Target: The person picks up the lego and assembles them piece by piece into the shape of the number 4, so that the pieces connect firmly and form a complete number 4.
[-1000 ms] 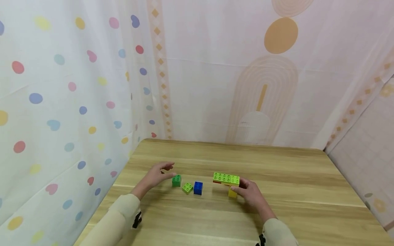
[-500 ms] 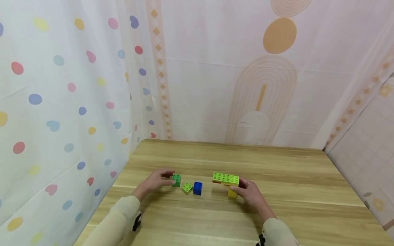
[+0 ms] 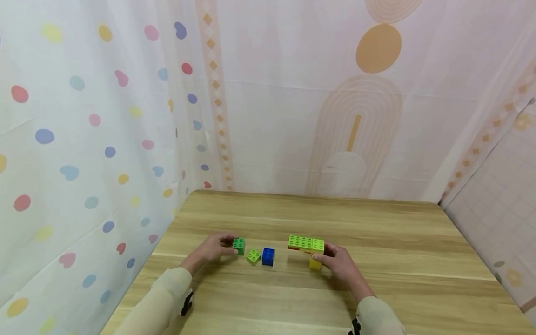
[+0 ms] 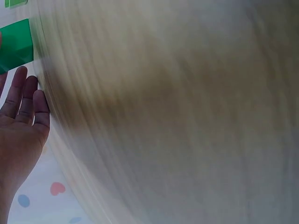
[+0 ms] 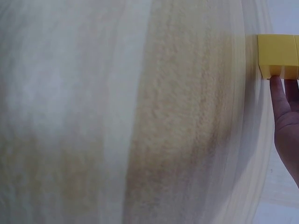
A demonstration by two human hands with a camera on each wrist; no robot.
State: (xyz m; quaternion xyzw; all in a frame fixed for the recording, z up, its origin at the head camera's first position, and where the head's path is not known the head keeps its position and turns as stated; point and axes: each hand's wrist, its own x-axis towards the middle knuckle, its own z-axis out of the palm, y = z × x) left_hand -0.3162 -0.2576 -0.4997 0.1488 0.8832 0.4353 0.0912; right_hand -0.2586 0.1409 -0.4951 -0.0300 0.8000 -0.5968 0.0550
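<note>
Pinched in the left hand, the green block stands on the table near a lime block, while the right hand grips the lime-topped stack by its yellow base.

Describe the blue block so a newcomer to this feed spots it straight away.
On the wooden table, look between the left hand and the right hand. The blue block stands between the loose lime block and the lime-topped build. It is the only blue block there.
</note>
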